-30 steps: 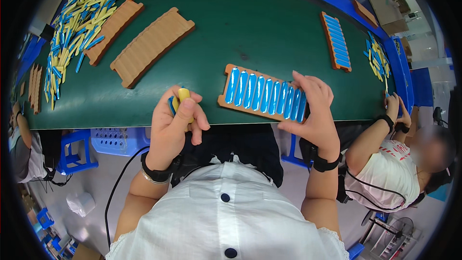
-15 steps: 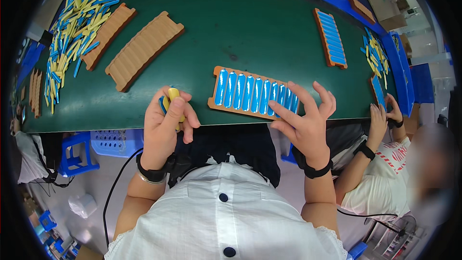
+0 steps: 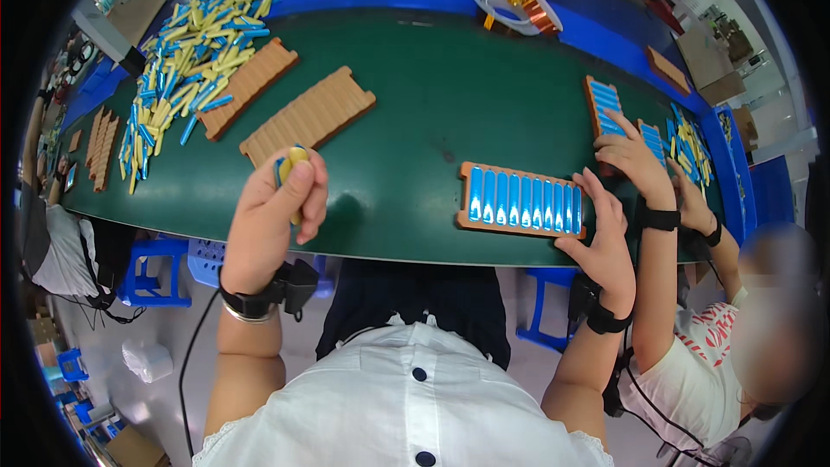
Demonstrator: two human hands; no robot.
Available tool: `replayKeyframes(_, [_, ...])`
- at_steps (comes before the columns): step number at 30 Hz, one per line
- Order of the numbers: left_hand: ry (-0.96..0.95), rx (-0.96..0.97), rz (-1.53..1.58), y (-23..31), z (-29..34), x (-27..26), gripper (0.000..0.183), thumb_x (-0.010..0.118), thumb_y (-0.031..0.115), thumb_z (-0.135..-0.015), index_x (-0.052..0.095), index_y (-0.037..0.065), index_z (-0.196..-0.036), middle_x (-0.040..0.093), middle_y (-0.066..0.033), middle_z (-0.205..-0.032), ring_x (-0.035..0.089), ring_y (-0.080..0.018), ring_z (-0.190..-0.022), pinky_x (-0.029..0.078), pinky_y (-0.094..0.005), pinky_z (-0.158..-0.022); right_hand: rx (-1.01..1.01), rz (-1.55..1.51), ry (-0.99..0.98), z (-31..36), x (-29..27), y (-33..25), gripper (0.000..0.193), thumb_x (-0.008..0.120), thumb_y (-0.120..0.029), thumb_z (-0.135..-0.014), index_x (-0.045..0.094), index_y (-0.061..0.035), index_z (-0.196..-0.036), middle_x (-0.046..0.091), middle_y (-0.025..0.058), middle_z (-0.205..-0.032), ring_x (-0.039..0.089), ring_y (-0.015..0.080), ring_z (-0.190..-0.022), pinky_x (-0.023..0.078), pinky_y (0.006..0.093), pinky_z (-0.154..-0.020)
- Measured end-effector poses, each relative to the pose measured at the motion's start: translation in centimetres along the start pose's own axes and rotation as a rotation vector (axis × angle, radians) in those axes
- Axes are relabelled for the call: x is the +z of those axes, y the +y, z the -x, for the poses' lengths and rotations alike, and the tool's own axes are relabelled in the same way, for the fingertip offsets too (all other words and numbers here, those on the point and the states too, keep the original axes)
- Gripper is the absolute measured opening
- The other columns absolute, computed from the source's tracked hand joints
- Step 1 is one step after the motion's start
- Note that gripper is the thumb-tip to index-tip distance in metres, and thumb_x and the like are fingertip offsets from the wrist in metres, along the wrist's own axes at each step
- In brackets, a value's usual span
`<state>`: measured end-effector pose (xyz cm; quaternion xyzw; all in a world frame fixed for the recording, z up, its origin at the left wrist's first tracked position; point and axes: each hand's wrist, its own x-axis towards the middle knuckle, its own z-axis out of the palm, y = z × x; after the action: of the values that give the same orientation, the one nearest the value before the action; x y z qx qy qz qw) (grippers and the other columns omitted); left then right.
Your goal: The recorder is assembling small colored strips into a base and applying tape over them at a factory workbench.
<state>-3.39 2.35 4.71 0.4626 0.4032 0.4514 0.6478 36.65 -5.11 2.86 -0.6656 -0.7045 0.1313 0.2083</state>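
My left hand [image 3: 281, 207] is closed round a few slim, round-ended blue and yellow pieces [image 3: 297, 156], held above the table near its front edge. Most of their length is hidden by my fingers. At the right, a brown slotted tray [image 3: 519, 227] lies on the green table, its slots filled with a row of shiny blue pieces [image 3: 526, 199]. My right hand [image 3: 605, 238] grips the tray's right end, thumb at the near corner and fingers at the far one. Beyond my left hand lies a brown tray with bare grooves [image 3: 311, 117].
Another grooved tray [image 3: 251, 86] lies beside a heap of loose blue and yellow pieces [image 3: 194, 60]. A tape roll [image 3: 510, 9] lies at the back. On the right, a co-worker's hand [image 3: 635, 160] reaches over a filled tray [image 3: 603, 99], near a smaller heap [image 3: 689, 143].
My right hand has moved from the blue pieces to the tray's right end, and the tray has shifted right and straightened. The co-worker's hand now reaches to the far filled tray.
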Motion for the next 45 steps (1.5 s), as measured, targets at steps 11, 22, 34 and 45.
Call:
replayKeyframes(11, [-0.095, -0.157, -0.322, 8.2, -8.1, 4.1, 0.016, 0.057, 0.025, -0.103, 0.053, 0.012, -0.095, 0.032, 0.0112, -0.062, 0.027, 0.0006, -0.048, 0.019, -0.0197, -0.040, 0.005, -0.079, 0.229, 2.3, 0.6, 2.1, 0.098, 0.086, -0.012, -0.062, 0.041, -0.0031, -0.148, 0.053, 0.0182, -0.140, 0.047, 0.0359, -0.129, 0.031, 0.0442, -0.112])
replayKeyframes(22, [-0.417, -0.273, -0.457, 7.1, -17.6, 5.1, 0.019, 0.057, 0.028, -0.101, 0.053, 0.011, -0.093, 0.051, 0.0032, -0.073, 0.050, -0.0082, -0.065, 0.040, -0.0249, -0.051, -0.079, -0.007, 0.282, 1.4, 1.6, 1.6, 0.086, 0.086, -0.026, -0.065, 0.050, -0.0051, -0.141, 0.059, 0.0143, -0.134, 0.051, 0.0342, -0.126, 0.030, 0.0462, -0.109])
replayKeyframes(34, [0.404, 0.010, -1.466, 10.1, -25.5, -12.0, 0.053, 0.073, 0.033, -0.084, 0.060, -0.007, -0.118, 0.068, -0.0296, -0.108, 0.068, -0.0391, -0.101, 0.052, -0.0450, -0.087, -0.035, -0.075, 0.302, 1.7, 1.4, 2.0, 0.093, 0.087, -0.027, -0.064, 0.047, -0.0051, -0.144, 0.058, 0.0145, -0.133, 0.050, 0.0333, -0.126, 0.029, 0.0472, -0.109])
replayKeyframes(45, [0.646, 0.052, -1.690, 7.8, -22.2, -8.7, 0.096, 0.054, 0.079, -0.084, 0.033, 0.019, -0.155, 0.031, -0.0247, -0.158, 0.025, -0.0465, -0.147, 0.022, -0.0728, -0.109, -0.054, 0.093, 0.089, -1.0, 0.7, -1.1, 0.098, 0.085, -0.023, -0.071, 0.034, -0.0056, -0.152, 0.053, 0.0140, -0.139, 0.047, 0.0347, -0.124, 0.029, 0.0482, -0.108])
